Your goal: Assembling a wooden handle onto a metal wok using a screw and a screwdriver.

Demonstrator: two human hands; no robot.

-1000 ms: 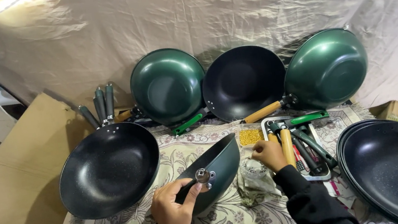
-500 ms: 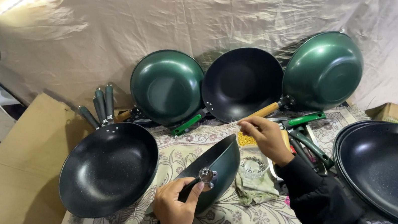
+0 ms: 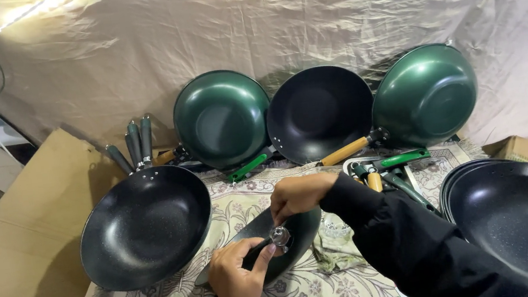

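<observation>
You are gripping the small pan (image 3: 269, 242) with your left hand (image 3: 237, 283), near the middle; your right hand (image 3: 296, 195) is pinching at its metal fitting (image 3: 280, 236). No handle is on yet.

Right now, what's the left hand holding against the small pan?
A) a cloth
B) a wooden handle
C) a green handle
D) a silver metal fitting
D: the left hand pinches a silver metal fitting at the edge of the small dark pan, while the right hand rests on the pan's rim just above it.
</observation>
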